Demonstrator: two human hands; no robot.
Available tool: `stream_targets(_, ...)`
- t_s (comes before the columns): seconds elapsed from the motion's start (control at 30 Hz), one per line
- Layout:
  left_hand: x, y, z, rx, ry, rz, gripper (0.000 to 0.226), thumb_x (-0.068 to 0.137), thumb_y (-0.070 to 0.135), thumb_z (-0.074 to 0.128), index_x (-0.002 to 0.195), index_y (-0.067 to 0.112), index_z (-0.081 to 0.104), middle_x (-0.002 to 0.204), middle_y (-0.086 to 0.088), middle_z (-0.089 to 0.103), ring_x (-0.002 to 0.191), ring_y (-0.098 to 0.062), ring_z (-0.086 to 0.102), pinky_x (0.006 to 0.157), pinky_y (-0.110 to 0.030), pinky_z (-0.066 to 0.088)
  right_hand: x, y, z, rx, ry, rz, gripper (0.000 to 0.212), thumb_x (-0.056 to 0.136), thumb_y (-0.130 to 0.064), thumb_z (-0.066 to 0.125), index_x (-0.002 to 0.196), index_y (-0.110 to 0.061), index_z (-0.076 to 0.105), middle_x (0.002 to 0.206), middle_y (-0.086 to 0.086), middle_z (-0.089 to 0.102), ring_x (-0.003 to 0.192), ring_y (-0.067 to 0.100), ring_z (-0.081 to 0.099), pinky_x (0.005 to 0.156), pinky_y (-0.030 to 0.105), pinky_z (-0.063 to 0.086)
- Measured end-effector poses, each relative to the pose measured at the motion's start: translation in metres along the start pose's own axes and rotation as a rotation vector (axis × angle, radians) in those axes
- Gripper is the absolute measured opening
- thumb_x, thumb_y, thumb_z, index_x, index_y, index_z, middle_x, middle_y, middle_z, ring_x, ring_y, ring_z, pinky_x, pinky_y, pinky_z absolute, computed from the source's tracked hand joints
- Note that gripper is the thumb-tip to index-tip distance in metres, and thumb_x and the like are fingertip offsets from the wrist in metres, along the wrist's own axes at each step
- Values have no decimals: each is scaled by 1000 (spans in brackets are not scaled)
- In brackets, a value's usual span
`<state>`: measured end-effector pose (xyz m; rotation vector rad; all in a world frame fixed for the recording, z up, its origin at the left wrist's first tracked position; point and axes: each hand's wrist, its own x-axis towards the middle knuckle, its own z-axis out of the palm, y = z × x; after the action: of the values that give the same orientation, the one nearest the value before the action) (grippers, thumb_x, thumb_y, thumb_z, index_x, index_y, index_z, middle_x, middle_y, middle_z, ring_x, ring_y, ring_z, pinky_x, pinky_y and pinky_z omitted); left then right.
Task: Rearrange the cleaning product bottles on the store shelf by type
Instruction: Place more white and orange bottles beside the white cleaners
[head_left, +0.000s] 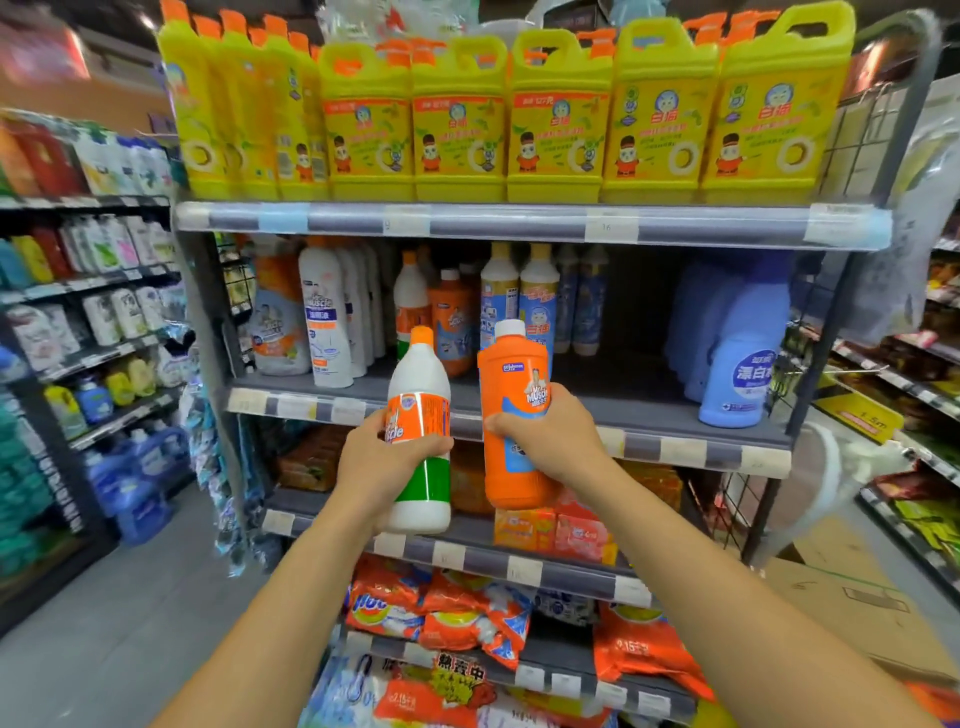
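My left hand (382, 457) grips a white bottle (422, 384) with an orange cap and an orange and green label, held upright in front of the shelf. My right hand (553, 434) grips an orange bottle (514, 374) with a white cap, upright beside it. Behind them, the second shelf (644, 410) holds white bottles (324, 312), another white bottle with an orange cap (410, 291), an orange bottle (452, 317), blue-label bottles (519, 296) and pale blue bottles (737, 343). A gap shows between the blue-label and pale blue bottles.
Yellow jugs (556, 119) fill the top shelf. Lower shelves carry orange packs (524, 527) and detergent bags (441, 613). Another product rack (78, 312) stands at the left, a cardboard box (857, 613) on the floor at the right.
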<state>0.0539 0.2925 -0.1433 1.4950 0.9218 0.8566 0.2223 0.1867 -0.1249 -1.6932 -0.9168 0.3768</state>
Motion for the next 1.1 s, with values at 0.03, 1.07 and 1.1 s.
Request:
stream_targets(0.03,8,1,-5,-3,4,-2,62,43,39,87,99,30,63,92,-3,72,77,-23,72,64,-44,61,6,-3,9,7,-1,0,45,65,-44,81,92,-38,46,91,-15,58,81,8,61,59,24,49)
stream_targets(1.07,215,5,-56,-13,-106,169,79,51,39,88,123,27,57,107,-2,70,93,-23,69,83,-50,57,216,-1,154,-29,345,-87,76,69,-34,83,127,-16,38,104,-5,50,89,12,52,72,28,44)
stream_targets(1.1,218,5,-56,-18,-103,176,76,53,37,89,122,27,58,105,-1,70,93,-23,69,82,-48,58,217,2,156,-42,351,-92,77,68,-33,83,128,-16,38,104,-4,51,89,12,53,72,27,44)
